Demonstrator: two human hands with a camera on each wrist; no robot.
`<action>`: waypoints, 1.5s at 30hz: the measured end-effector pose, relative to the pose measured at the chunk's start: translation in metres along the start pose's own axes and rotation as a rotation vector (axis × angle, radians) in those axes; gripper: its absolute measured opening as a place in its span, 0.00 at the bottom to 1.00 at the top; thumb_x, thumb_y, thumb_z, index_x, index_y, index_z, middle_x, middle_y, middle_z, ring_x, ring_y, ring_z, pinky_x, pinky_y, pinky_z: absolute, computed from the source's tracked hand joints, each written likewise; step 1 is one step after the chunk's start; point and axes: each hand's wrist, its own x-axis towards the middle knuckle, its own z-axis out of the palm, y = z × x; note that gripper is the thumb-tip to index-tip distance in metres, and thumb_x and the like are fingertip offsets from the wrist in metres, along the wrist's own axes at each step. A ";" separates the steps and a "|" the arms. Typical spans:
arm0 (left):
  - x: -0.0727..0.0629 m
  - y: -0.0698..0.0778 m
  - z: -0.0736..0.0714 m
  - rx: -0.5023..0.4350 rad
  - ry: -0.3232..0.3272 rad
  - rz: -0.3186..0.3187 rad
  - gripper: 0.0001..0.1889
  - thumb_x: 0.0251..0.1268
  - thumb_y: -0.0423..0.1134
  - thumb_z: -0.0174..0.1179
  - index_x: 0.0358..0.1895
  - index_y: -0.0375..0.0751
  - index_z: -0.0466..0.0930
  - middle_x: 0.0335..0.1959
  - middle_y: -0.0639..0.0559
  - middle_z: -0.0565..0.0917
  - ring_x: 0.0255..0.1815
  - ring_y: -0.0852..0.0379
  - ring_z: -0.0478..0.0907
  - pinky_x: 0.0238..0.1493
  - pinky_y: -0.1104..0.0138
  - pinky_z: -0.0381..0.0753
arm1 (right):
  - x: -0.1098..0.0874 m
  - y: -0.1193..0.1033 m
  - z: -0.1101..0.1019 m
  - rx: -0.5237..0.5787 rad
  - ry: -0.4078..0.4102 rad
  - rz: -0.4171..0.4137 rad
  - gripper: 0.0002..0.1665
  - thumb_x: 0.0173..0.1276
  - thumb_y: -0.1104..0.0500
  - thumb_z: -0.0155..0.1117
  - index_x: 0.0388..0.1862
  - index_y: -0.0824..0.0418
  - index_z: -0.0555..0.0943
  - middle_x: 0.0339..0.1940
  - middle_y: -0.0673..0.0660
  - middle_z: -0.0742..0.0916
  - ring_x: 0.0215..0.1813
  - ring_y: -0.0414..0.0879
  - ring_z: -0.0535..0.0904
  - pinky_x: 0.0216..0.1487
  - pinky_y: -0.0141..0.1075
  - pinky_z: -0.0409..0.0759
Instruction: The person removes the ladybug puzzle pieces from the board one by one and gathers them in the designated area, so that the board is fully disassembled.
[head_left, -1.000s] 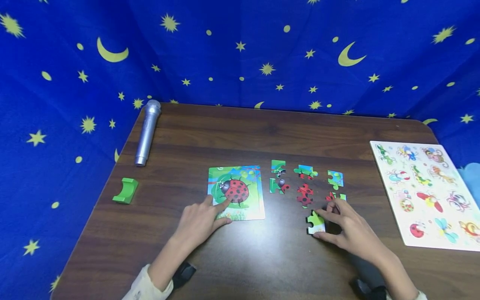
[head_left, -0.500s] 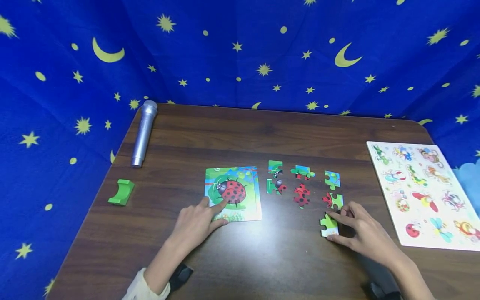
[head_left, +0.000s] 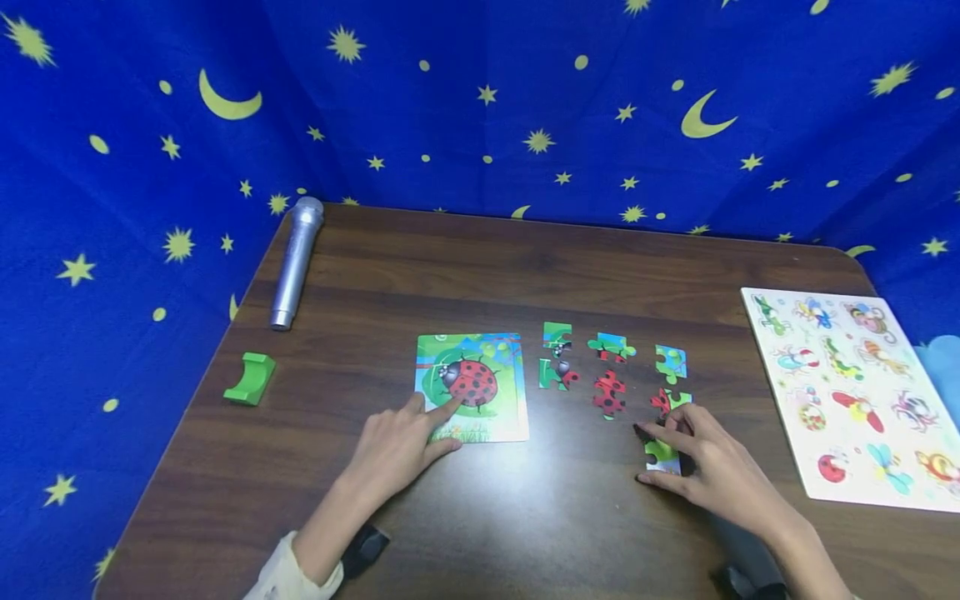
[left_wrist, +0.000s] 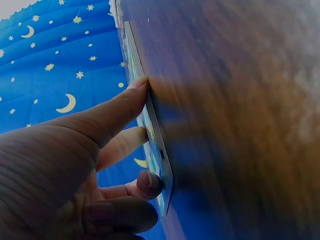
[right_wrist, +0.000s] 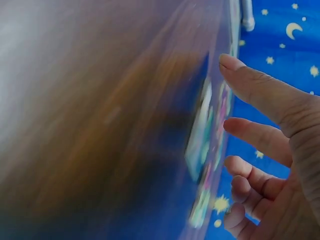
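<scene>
My left hand [head_left: 393, 446] rests at the lower left of a square ladybug puzzle board [head_left: 507, 417]; the index finger touches the picture and the thumb lies at its near edge. The left wrist view shows this board [left_wrist: 159, 140] edge-on under the fingertips. My right hand [head_left: 708, 462] hovers over a green puzzle piece [head_left: 663, 455], thumb and index spread apart. In the right wrist view the fingers stand off the piece [right_wrist: 200, 130], which lies on the table. Several loose pieces, among them a red spotted piece [head_left: 609, 393] and a blue-green corner piece [head_left: 671, 362], lie spaced in rows.
A white board with insect pictures [head_left: 855, 396] lies at the right. At the left are a silver microphone [head_left: 296, 265] and a green curved block [head_left: 252, 379]. A blue star-and-moon cloth [head_left: 480, 108] hangs behind the brown table [head_left: 525, 258].
My right hand moved the green piece rightward, below the right column of pieces, then let it go and lifted slightly with fingers parting. My left hand stays on the board.
</scene>
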 end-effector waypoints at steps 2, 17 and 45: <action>0.000 0.000 0.000 -0.004 -0.005 0.001 0.30 0.60 0.62 0.64 0.65 0.57 0.78 0.27 0.51 0.75 0.13 0.63 0.56 0.13 0.71 0.58 | 0.007 -0.005 0.002 0.014 0.006 -0.022 0.35 0.41 0.45 0.85 0.49 0.56 0.88 0.40 0.44 0.69 0.40 0.34 0.60 0.32 0.28 0.64; -0.010 -0.013 -0.010 0.002 -0.039 -0.126 0.35 0.60 0.64 0.63 0.71 0.58 0.71 0.39 0.38 0.82 0.12 0.58 0.62 0.15 0.68 0.62 | 0.082 -0.070 0.030 0.139 -0.040 -0.168 0.36 0.48 0.41 0.81 0.54 0.59 0.87 0.39 0.49 0.74 0.39 0.39 0.66 0.33 0.30 0.67; -0.013 -0.015 -0.003 0.038 0.005 -0.067 0.31 0.62 0.64 0.60 0.69 0.64 0.73 0.38 0.38 0.83 0.10 0.62 0.58 0.12 0.71 0.58 | 0.124 -0.127 0.061 0.140 -0.158 -0.170 0.39 0.56 0.41 0.76 0.59 0.65 0.82 0.38 0.50 0.73 0.40 0.42 0.66 0.36 0.32 0.68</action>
